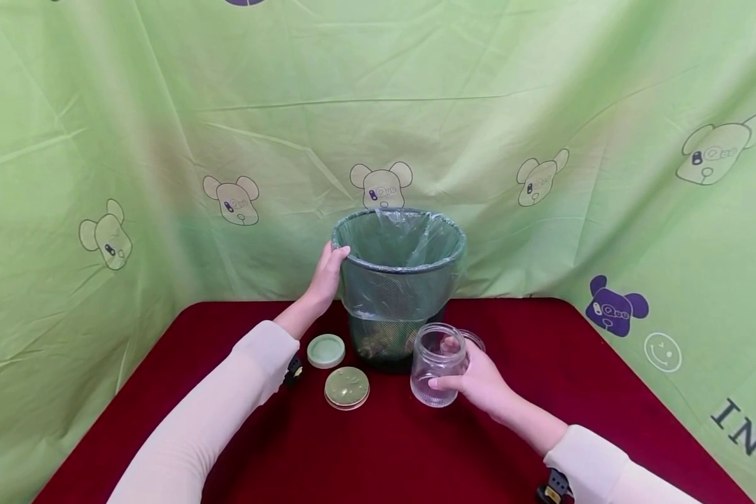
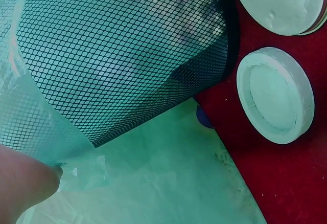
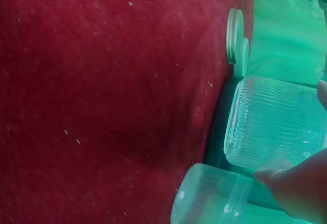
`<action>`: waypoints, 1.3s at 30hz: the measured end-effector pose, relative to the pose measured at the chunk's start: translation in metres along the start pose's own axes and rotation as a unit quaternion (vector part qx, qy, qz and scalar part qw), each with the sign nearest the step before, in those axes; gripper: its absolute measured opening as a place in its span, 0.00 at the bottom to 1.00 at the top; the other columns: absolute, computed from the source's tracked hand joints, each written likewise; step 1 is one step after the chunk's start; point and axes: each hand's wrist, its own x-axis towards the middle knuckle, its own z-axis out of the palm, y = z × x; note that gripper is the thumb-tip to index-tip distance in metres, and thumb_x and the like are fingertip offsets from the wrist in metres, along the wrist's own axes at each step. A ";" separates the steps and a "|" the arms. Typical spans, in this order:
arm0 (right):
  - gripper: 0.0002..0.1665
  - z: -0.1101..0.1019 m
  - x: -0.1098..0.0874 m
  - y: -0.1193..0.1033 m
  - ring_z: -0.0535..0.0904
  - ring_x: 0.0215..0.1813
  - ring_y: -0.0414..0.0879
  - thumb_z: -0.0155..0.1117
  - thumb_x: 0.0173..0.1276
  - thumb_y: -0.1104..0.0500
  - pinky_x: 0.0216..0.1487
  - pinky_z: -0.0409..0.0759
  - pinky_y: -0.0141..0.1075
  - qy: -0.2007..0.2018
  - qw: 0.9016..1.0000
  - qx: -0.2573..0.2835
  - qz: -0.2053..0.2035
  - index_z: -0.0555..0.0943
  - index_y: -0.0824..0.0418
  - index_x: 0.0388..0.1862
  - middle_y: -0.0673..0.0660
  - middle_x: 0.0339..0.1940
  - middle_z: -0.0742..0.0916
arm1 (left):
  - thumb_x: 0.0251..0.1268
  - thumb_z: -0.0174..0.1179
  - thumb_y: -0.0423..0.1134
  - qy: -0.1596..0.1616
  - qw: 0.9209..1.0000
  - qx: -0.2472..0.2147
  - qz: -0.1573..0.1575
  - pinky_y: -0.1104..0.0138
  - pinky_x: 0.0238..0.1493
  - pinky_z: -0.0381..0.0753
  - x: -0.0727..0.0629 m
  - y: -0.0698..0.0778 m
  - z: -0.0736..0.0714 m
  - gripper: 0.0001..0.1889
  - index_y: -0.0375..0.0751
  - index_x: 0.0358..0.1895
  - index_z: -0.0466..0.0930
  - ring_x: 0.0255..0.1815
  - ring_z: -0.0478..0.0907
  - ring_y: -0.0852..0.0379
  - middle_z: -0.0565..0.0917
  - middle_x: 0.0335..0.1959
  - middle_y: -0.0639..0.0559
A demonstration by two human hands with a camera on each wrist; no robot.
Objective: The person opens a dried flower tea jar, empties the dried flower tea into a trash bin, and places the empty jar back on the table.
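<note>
A dark mesh wastebasket (image 1: 384, 336) lined with a clear plastic bag (image 1: 390, 294) stands at the back of the table. My left hand (image 1: 327, 276) grips its rim at the left, thumb over the edge. In front of the basket, my right hand (image 1: 479, 378) holds a clear ribbed glass jar (image 1: 435, 392), upright and lidless. The right wrist view shows this jar (image 3: 276, 121) raised off the cloth. Behind that hand stands a second clear jar (image 3: 204, 198), mostly hidden in the head view. The left wrist view shows my left thumb (image 2: 30, 183) against the bag.
Left of the basket's base lies a pale green lid (image 1: 325, 351), its inner side up. A gold-toned lid (image 1: 346, 388) lies nearer the front. A dark red cloth (image 1: 365, 462) covers the table, and a green printed curtain (image 1: 302, 105) hangs behind it.
</note>
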 end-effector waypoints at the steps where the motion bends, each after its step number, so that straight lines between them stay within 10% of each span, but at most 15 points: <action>1: 0.44 0.002 -0.001 0.001 0.76 0.59 0.55 0.80 0.45 0.66 0.59 0.72 0.41 -0.001 1.000 0.001 0.001 0.70 0.70 0.62 0.65 0.57 0.80 | 0.69 0.43 0.45 -0.004 1.000 -0.002 -0.001 0.57 0.67 0.55 -0.002 0.005 0.000 0.31 0.30 0.71 0.56 0.64 0.60 0.49 0.62 0.68 0.34; 39: 0.47 0.019 -0.005 0.027 0.70 0.65 0.63 0.76 0.48 0.73 0.61 0.70 0.38 -0.062 0.995 0.077 -0.013 0.62 0.75 0.66 0.73 0.64 0.73 | 0.72 0.44 0.47 -0.020 0.999 -0.009 0.024 0.57 0.69 0.53 -0.001 -0.003 -0.004 0.32 0.29 0.71 0.55 0.68 0.58 0.48 0.61 0.69 0.35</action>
